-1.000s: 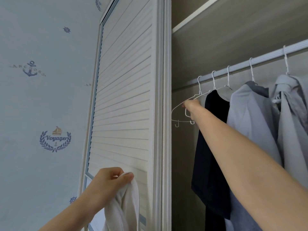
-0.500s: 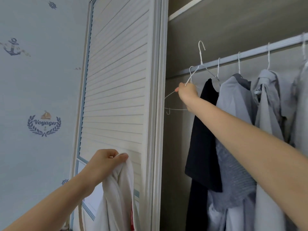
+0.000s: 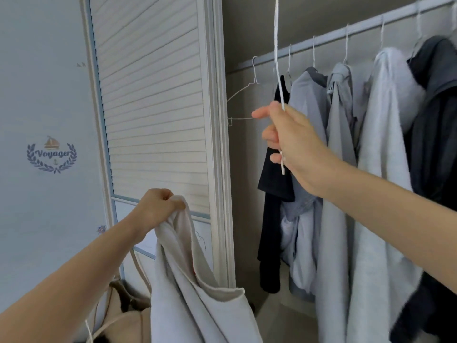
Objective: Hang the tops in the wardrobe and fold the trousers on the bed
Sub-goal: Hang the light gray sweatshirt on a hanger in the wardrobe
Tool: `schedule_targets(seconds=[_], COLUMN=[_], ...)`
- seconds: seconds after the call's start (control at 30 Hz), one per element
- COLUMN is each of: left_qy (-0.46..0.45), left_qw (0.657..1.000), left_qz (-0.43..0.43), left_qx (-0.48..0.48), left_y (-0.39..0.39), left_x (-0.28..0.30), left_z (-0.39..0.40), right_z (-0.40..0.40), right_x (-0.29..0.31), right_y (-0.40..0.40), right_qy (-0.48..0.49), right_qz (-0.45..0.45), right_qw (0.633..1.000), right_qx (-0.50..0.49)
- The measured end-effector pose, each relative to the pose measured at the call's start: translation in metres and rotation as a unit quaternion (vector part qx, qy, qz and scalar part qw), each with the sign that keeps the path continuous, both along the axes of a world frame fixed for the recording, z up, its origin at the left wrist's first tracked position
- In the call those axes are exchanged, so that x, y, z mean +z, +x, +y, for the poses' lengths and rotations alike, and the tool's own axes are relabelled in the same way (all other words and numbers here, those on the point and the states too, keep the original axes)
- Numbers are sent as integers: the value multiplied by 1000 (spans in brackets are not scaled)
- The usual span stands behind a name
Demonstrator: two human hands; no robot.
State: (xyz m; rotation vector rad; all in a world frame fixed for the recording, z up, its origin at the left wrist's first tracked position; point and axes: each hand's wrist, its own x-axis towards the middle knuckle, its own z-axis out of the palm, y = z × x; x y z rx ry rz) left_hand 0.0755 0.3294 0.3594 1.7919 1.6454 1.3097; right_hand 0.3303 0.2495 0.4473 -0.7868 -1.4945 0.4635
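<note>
- A white hanger (image 3: 279,70) is clamped in the right grip (image 3: 290,139), off the rail (image 3: 346,29).
- A white top (image 3: 197,280) is pinched in the left grip (image 3: 158,206), beside the wardrobe door (image 3: 153,95).

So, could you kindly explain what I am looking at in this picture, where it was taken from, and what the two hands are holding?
There is no machine here: a person wears one wide-angle camera on the head, looking forward and down, so you see their own two arms. The left hand grips a bunched white fabric top. The right hand holds a thin white wire hanger, off the rail and seen edge-on. Ahead is an open wardrobe with a pale metal rail carrying a black top and several grey tops, plus one empty wire hanger at its left end. The white slatted door stands on the left.
</note>
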Motion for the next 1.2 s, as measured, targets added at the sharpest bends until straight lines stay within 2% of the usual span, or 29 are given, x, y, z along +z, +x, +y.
schedule_targets(seconds=[0.07,0.13,0.27,0.4,0.47,0.53,0.63,0.77,0.87,1.0,1.2], left_qy=[1,18,45,32,11,-13,-15,-23,-21,-9,21], left_qw=[1000,994,957,941,941,957,987,999,997,994,998], left_qz=[29,106,260,289,287,251,152,29,14,-36,28], left_qx=[5,33,122,172,177,144,56,-23,-79,-100,-48], left_y=[0,2,0,-7,-11,-12,-5,9,19,25,27], left_x=[-12,-27,-57,-73,-75,-73,-65,-56,-49,-43,-25], left_z=[-5,-10,-12,-5,-3,-2,-4,-20,-34,-47,-55], right_z=[-34,-66,-118,-153,-161,-165,-160,-146,-134,-120,-114], right_x=[-14,-27,-44,-55,-60,-67,-82,-102,-119,-127,-79], right_y=[4,11,40,73,84,91,95,99,103,110,155], right_qy=[-38,-76,-149,-210,-238,-261,-272,-263,-258,-233,-183], right_qz=[34,50,89,52,29,9,-19,-37,-54,-75,-56], right_qw=[997,993,977,960,947,933,922,921,923,936,961], right_qx=[50,77,126,177,214,249,277,284,280,251,199])
